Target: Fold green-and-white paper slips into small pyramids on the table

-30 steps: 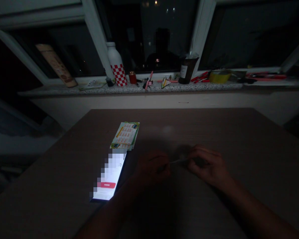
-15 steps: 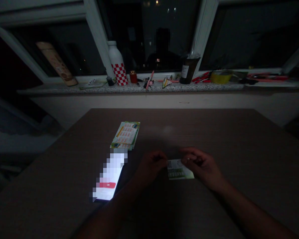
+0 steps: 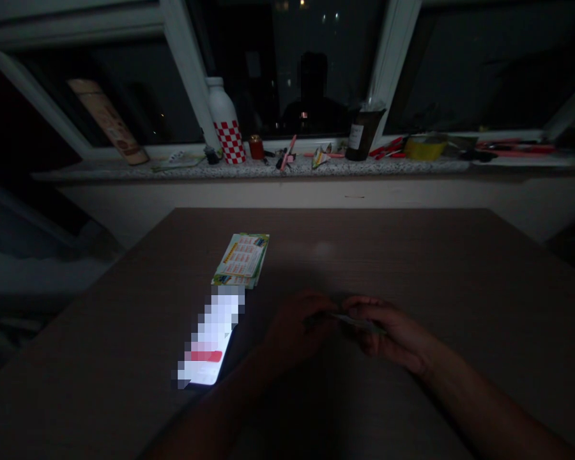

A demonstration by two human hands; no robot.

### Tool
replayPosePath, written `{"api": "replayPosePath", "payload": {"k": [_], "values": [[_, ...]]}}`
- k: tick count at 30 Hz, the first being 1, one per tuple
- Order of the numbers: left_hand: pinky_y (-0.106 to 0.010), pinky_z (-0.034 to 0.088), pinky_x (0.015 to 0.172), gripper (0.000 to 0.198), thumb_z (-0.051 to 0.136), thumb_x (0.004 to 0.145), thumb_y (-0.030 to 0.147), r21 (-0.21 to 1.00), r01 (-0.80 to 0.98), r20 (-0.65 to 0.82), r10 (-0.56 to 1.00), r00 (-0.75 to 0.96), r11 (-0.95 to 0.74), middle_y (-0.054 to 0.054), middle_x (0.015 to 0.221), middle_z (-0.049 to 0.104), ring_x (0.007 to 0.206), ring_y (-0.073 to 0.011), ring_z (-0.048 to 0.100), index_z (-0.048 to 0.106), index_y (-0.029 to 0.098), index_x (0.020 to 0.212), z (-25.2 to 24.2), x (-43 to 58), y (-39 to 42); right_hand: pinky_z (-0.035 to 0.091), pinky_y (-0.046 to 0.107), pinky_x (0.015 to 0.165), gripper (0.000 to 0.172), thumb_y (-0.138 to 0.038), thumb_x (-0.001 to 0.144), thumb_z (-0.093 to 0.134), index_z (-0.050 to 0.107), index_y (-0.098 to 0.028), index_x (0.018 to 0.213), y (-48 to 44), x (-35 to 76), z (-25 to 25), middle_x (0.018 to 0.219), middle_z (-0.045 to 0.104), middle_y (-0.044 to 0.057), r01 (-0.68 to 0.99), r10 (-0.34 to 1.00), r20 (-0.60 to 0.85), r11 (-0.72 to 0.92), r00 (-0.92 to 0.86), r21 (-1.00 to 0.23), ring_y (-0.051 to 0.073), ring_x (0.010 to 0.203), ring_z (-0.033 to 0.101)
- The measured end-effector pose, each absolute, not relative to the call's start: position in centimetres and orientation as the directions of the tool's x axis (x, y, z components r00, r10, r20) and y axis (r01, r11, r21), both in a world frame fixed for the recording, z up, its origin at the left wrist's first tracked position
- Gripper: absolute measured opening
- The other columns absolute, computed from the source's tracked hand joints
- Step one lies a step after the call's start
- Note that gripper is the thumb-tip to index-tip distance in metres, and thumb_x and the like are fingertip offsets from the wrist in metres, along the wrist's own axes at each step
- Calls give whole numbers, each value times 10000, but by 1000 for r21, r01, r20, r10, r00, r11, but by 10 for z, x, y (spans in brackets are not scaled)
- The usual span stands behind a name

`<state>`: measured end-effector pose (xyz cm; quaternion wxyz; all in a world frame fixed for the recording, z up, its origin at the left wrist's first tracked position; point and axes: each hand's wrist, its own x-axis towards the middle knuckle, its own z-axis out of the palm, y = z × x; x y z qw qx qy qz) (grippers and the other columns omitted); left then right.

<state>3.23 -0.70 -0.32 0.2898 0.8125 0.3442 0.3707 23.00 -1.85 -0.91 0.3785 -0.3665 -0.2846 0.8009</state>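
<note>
In the head view, a thin printed card is tilted nearly edge-on above the table. My right hand is closed on its right part, thumb on one side and fingers on the other. My left hand is in deep shadow, its fingers closed at the card's left end. Left of my hands lies a stack of printed cards, green-edged with red print. A phone with a lit, partly blurred screen lies just below the stack.
The brown table reaches to the wall under the window. Along the stone sill stand a checkered bottle, a tan flask, a small jar, a dark cup and a yellow tape roll.
The card has turned from face-up to almost edge-on between my hands. My left hand has moved right, closer to my right hand. The stack and phone stay put.
</note>
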Motion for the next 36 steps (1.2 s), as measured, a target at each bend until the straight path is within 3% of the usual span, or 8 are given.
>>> {"api": "replayPosePath", "payload": {"k": [7,11,13,15,18,21,27,36], "values": [[-249,485,700,134,549,865,248,688,359,424,751,507,-631,-26,825,664,767,-133,617,661,179,838,1,31,-6,437,153,364,136,-216,730,655,620,-174,855,-16,234,-15,565,579,-31,-442,752,-413,-644,-514,-624,78,422,536],[-243,477,661,120,558,855,237,684,428,418,798,433,-591,-11,775,656,707,-129,609,653,178,811,2,29,-6,524,264,486,238,-384,827,540,641,-168,823,-12,234,-16,721,677,57,-407,875,-362,-473,-322,-782,159,579,641],[-241,473,652,105,566,847,228,683,445,431,812,394,-579,-11,780,659,705,-130,611,648,177,808,2,28,-6,540,313,574,322,-450,849,504,665,-172,835,-11,235,-15,827,705,83,-273,972,-206,-231,-118,-934,204,711,669],[-241,472,649,93,564,844,212,679,451,430,812,395,-579,-15,787,662,706,-132,611,643,175,812,2,28,-6,532,342,680,288,-442,834,549,676,-186,872,-13,238,-14,890,710,76,-16,998,67,67,17,-998,226,819,660],[-256,480,680,80,555,840,191,667,438,432,792,431,-603,-22,812,668,735,-139,615,634,177,835,1,28,-6,495,378,780,182,-274,767,650,662,-205,936,-18,239,-7,936,693,69,386,896,442,422,-41,-820,232,885,634],[-262,481,707,79,550,833,178,652,440,450,782,431,-618,-24,838,669,764,-140,620,626,177,854,-1,28,-6,497,374,730,192,-175,737,630,632,-218,923,-23,237,0,869,676,57,478,752,634,630,-181,-612,227,838,628],[-255,474,680,95,542,844,228,652,458,419,790,447,-604,-14,806,668,728,-139,617,625,185,828,-1,31,-8,488,387,724,280,-150,696,648,591,-208,964,-23,232,-1,854,659,64,494,704,659,685,-264,-535,228,813,615],[-250,462,691,102,547,822,227,704,446,342,815,469,-552,-18,796,667,736,-139,614,634,176,813,-1,37,-11,448,329,646,78,-129,765,614,600,-199,796,-21,223,-7,686,632,19,451,705,646,698,-295,-556,170,641,580]]}}
